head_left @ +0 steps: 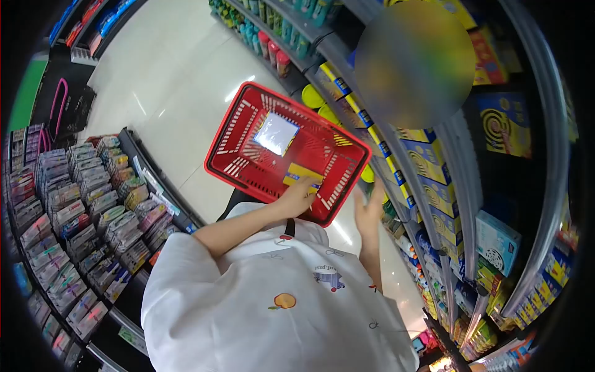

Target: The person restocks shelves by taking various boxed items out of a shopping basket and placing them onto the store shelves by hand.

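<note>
A red plastic shopping basket (226, 133) with slotted sides is in front of my white shirt. Over its near side reaches my left hand (299, 195), its fingers closed on a yellow box (300, 170) inside the basket. A flat white packet (276, 132) with a blue edge lies farther in. My right hand (370, 208) is outside the basket, between its right corner and the shelf. Its fingers look stretched out and apart, with nothing visible in them. How the basket is held up is hidden.
On the right, tall shelves carry yellow boxes with spiral pictures (505, 124), a light-blue box (498, 243) and bottles (282, 62). A rack of small hanging packets (93, 192) stands left. Pale tiled floor (161, 80) runs between them. A blurred disc covers part of the upper right.
</note>
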### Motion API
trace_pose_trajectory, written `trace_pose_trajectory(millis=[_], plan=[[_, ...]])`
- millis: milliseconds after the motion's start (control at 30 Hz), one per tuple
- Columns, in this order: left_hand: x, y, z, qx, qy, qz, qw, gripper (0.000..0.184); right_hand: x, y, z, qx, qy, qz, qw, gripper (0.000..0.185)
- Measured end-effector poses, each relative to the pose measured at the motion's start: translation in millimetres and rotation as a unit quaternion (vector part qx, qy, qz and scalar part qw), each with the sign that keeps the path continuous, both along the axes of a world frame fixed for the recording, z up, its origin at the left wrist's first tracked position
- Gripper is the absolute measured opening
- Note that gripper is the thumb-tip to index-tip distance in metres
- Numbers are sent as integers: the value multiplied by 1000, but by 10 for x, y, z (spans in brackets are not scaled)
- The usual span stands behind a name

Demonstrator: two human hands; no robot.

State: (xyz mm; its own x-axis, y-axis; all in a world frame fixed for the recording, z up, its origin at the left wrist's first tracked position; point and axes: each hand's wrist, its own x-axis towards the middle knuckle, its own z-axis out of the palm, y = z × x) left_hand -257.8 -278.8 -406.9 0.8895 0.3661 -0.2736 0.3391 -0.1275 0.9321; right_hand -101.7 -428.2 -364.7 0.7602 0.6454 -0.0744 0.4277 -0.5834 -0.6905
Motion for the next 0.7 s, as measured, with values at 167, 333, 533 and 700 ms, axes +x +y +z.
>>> trace_pose_trajectory(millis=[167, 333, 533, 700], plan=[[-853, 163, -304, -109, 122, 61, 985, 37, -525, 302, -817, -85, 43, 121, 988, 73], [-734, 735, -837, -10, 149, 157, 976, 41, -624, 860, -1652, -134, 136, 217, 957, 69], [-261, 1502, -2033, 18, 203, 279, 938, 41, -480, 1433, -2709, -168, 392, -41, 904, 56], [-110, 1794, -2589, -126, 230, 279, 924, 44, -411, 1592, -3192, -34, 551, -326, 768, 39]])
